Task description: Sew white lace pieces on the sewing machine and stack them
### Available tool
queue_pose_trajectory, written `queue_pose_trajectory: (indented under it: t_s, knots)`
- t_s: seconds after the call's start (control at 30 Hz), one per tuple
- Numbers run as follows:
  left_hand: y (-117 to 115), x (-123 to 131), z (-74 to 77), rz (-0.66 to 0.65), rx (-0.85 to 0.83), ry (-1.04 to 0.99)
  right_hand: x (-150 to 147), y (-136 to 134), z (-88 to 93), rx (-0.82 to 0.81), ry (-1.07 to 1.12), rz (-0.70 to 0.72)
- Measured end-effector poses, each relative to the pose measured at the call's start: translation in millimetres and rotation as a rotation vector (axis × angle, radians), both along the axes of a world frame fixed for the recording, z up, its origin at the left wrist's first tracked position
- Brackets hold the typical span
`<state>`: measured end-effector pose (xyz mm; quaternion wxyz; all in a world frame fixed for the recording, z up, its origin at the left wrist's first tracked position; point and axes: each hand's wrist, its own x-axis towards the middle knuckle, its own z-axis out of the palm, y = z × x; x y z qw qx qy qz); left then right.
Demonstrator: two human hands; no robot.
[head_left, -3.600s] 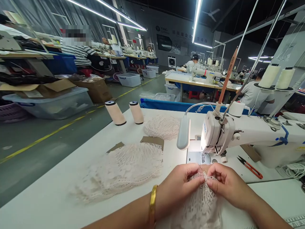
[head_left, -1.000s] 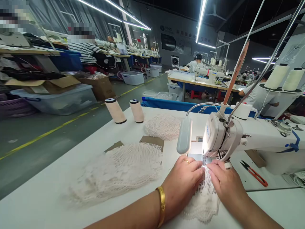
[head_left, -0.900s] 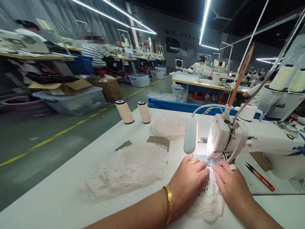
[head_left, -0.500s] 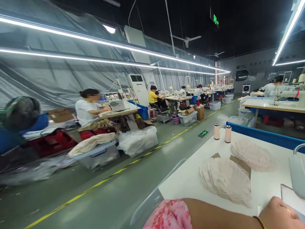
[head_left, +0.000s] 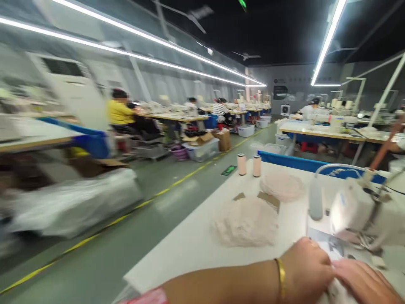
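My left hand (head_left: 308,268), with a gold bangle at the wrist, is curled closed at the edge of a white piece of fabric (head_left: 336,291) at the sewing machine. Beside it lies my right hand (head_left: 363,280), fingers stretched out flat over the same fabric, partly cut off by the frame. The sewing machine (head_left: 352,209), its lamp lit, stands just beyond both hands. Left of them on the white table (head_left: 186,257) rests a pile of pale lacy pieces (head_left: 248,221). A second pale pile (head_left: 281,185) lies behind it, with brown card between.
Two pale pink thread cones (head_left: 241,164) stand at the table's far corner. A blue cloth trough (head_left: 294,158) runs along the back edge. Past an aisle with a yellow line (head_left: 163,192), people sit at other sewing tables. A plastic-wrapped bundle (head_left: 79,202) is on the floor.
My view has swung to the right, bringing the sewing machine and my right hand into sight. The piles and thread cones now appear further left. My left hand now meets my right at the fabric.
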<state>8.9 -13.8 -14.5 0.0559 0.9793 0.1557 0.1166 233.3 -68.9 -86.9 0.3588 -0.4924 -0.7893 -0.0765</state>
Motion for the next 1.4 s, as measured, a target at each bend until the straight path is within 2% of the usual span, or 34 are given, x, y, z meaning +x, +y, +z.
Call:
queue_pose_trajectory:
  t_s: [0.03, 0.07, 0.17, 0.27, 0.4, 0.5, 0.7, 1.0, 1.17, 1.4]
  knots:
    - [-1, -3, 2.5, 0.007, -0.017, -0.052, 7, -14, 14.8, -0.049, -0.108, 0.166]
    - [-1, -4, 4.4, 0.04, -0.04, -0.11, 9, -25, 30.5, -0.111, -0.159, 0.218]
    - [2, 0, 7.9, 0.179, -0.166, -0.236, -5, -32, 69.1, -0.279, -0.109, 0.073]
    - [4, 9, 12.6, 0.243, -0.338, -0.336, -21, -24, 85.1, -0.347, 0.034, 0.001]
    - [10, 14, 20.3, 0.257, -0.446, -0.351, -27, -20, 86.1, -0.286, 0.267, -0.093]
    - [17, 14, 23.6, 0.239, -0.517, -0.342, -29, -20, 86.9, -0.246, 0.358, -0.112]
    - [23, 13, 23.7, 0.241, -0.607, -0.329, -33, -19, 91.6, -0.228, 0.371, -0.121]
    - [14, 18, 31.5, 0.3, -0.774, -0.369, -30, -19, 83.7, -0.248, 0.396, -0.119]
    - [11, 19, 29.8, 0.304, -0.736, -0.413, -29, -19, 83.5, -0.248, 0.364, -0.111]
    - [9, 11, 37.0, 0.115, -0.642, -0.48, -24, -20, 80.9, -0.244, 0.354, -0.077]
